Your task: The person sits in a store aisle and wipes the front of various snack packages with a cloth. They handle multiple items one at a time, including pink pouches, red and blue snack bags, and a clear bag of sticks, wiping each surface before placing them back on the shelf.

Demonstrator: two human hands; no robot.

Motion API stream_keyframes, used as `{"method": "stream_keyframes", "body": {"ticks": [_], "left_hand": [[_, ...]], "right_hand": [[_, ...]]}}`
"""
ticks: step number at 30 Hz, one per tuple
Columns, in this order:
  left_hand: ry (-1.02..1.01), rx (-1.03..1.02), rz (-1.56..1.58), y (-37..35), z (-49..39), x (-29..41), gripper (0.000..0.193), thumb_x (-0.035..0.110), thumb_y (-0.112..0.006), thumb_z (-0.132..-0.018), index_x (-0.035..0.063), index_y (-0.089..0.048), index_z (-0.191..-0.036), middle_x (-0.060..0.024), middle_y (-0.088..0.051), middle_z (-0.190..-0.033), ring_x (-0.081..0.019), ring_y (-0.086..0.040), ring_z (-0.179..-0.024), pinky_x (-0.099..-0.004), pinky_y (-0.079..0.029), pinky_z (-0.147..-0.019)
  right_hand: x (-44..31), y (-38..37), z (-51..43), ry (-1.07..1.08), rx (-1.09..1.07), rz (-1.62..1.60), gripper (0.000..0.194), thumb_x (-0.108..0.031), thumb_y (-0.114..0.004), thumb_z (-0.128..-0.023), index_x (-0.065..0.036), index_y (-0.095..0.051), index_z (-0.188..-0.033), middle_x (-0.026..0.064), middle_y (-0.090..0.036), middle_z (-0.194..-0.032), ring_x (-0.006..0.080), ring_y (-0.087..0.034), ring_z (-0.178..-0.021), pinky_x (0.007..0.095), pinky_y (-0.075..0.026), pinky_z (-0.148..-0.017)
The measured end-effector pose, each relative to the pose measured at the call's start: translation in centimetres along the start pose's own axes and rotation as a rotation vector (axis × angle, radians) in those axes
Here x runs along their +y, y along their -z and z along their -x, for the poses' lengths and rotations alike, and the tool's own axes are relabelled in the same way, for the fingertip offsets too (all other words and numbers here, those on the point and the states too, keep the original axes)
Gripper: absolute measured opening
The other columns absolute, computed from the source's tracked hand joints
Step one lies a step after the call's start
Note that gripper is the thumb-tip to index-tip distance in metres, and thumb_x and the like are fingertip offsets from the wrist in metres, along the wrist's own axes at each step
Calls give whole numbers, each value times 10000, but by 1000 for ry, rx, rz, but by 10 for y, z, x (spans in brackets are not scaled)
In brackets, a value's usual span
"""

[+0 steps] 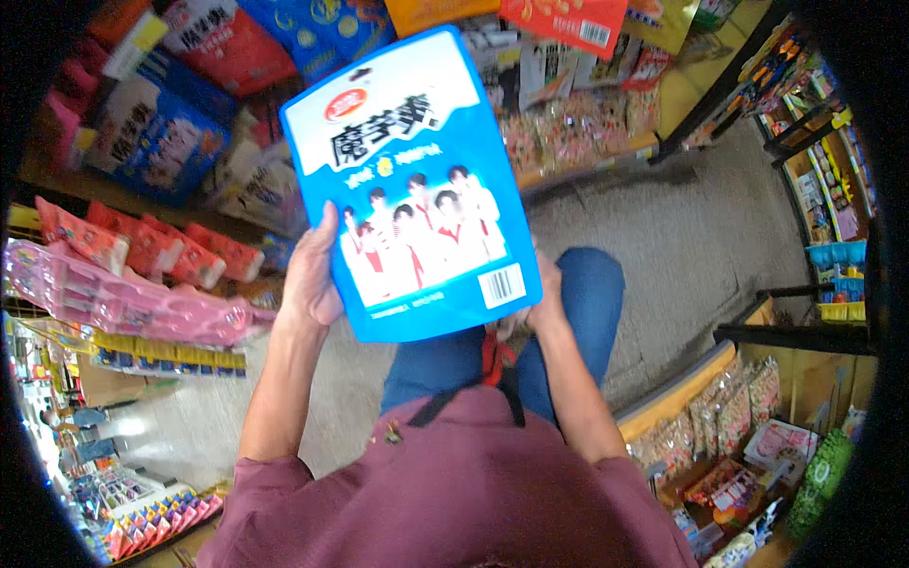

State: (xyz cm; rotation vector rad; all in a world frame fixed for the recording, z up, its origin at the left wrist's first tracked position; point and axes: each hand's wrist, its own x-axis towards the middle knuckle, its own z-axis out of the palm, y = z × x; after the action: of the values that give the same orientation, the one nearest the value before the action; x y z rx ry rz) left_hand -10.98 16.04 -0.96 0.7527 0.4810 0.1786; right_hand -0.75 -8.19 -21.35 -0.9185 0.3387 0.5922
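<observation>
A large blue-and-white snack pouch [415, 192] with a hang hole, a printed group of people and a barcode is held up in front of my body, its printed face toward me and slightly tilted. My left hand [312, 273] grips its lower left edge, thumb on the front and the other fingers behind. At the lower right edge, my right hand [547, 291] also holds the pouch; most of its fingers are hidden behind it. Under the pouch, a red and black strap [497, 358] hangs over my jeans.
Snack bags, including a similar blue pouch [156, 138], fill the shelf ahead. Pink packaging [135, 295] juts out at left. Bagged goods [717, 408] sit on a wooden shelf at lower right. Grey floor [682, 227] runs between the racks. People [82, 426] are far left.
</observation>
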Motion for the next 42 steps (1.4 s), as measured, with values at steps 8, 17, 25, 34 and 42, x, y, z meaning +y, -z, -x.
{"method": "stream_keyframes", "body": {"ticks": [8,17,25,34,42], "left_hand": [[256,166,-251,52,23,-100,368,307,-571,-973,-16,-571,-1149,-124,-671,-1066,-180,-673,-884,-334,-564,-816],[124,153,-408,92,16,-125,338,328,-561,-978,6,-621,-1059,-77,-669,-968,-134,-624,-757,-298,-530,-692],[74,165,-542,103,18,-135,384,363,-542,-985,-7,-645,-985,-74,-691,-905,-104,-620,-753,-267,-511,-671],[47,201,-593,102,16,-137,395,352,-541,-985,-30,-637,-1011,-96,-697,-899,-114,-648,-737,-257,-528,-649],[62,233,-545,99,18,-137,379,367,-548,-980,2,-648,-972,-68,-687,-884,-96,-622,-727,-254,-509,-649]], "right_hand": [[-86,-22,48,449,-147,237,357,-171,-535,-950,4,-493,-1259,116,-634,-1009,173,-641,-822,293,-537,-682],[31,-103,110,1039,-722,1274,253,-115,-648,-820,-59,-634,-1067,119,-593,-1012,303,-578,-914,412,-480,-794],[21,-118,34,1137,-611,1428,269,-146,-693,-775,-90,-691,-1037,161,-583,-1107,345,-547,-963,439,-453,-824],[9,-84,-50,946,-125,1507,302,-223,-635,-844,-104,-686,-1116,209,-550,-1141,374,-507,-1030,468,-414,-890],[33,-57,36,1033,-256,1372,371,-101,-618,-839,-11,-603,-1199,191,-545,-1089,348,-505,-986,440,-410,-868]]}}
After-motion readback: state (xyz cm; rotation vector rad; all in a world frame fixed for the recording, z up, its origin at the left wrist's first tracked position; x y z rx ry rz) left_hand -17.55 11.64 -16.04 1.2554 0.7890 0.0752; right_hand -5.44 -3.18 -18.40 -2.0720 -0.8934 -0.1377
